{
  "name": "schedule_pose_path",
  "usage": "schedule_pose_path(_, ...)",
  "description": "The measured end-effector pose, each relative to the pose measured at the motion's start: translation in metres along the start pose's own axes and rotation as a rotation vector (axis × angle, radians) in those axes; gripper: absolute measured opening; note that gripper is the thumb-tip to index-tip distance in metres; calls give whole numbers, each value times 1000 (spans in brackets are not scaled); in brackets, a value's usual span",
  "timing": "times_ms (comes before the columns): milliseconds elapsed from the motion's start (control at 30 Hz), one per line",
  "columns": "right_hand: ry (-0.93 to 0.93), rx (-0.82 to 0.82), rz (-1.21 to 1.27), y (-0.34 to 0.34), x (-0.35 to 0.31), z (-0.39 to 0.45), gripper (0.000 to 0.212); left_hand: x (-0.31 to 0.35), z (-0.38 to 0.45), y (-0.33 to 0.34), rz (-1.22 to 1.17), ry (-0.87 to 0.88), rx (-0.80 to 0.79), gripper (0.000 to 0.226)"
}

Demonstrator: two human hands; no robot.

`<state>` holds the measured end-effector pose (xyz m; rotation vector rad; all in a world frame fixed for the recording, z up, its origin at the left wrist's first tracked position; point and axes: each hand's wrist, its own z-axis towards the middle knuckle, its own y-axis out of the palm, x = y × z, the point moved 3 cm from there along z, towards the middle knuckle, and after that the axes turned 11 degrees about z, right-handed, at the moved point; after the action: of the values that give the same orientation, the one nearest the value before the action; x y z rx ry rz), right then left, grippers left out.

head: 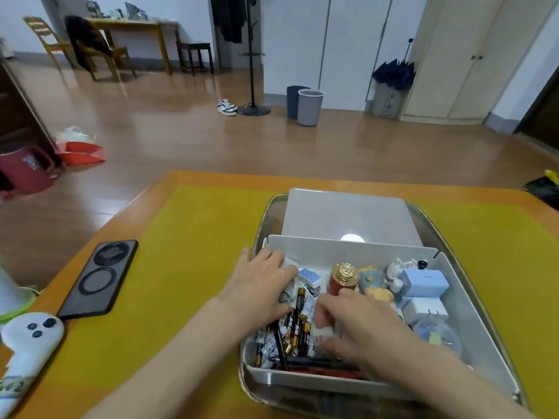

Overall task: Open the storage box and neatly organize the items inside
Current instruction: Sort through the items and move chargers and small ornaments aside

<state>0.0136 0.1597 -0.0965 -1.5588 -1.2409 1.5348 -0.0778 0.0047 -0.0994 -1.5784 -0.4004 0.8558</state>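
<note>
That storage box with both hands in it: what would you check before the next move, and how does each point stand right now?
1. Storage box open: ok; its lid lies behind it.
2. Box steady on the yellow mat: ok.
3. Left hand holding something: it rests on a white item, grip cannot tell.
4. Right hand holding something: fingers curled over small items, cannot tell.
5. Batteries lined up: not ok, they lie jumbled with pens.
6. Phone out of the way: ok.

Both hands reached into the open storage box [472, 300] on the table [193, 267]: the left hand [260, 285] rested at nine o'clock, the right hand [360, 325] over batteries [299, 322] at six o'clock.
</note>
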Motion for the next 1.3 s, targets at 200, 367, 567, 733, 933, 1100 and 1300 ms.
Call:
schedule_pose_path(200, -29, 159, 321, -46, 18, -17, 19, 10, 7, 0, 11, -25, -17, 55)
schedule_pose_path(367, 151, 269, 307, -82, 62, -43, 10, 9, 8, -8, -157, -97, 114, 28)
schedule_pose_path(567, 283, 312, 223, -85, 86, -64, 18, -3, 3, -36, -395, -205, 216, 21)
schedule_pose_path(733, 328, 322, 224, -92, 101, -83, 25, 16, -17, -69, -587, -179, 325, 15)
schedule_pose_path(933, 347, 268, 130, -81, 110, -96, 30, 68, -14, -67, -966, -85, 238, 19)
schedule_pose_path(1100, 145, 264, -203, -66, 110, -98, 32, 87, 0, -61, -1084, -62, 222, 25)
schedule_pose_path(1300, 92, 116, -269, -66, 116, -112, 39, 105, 9, -55, -1146, -18, 176, 27)
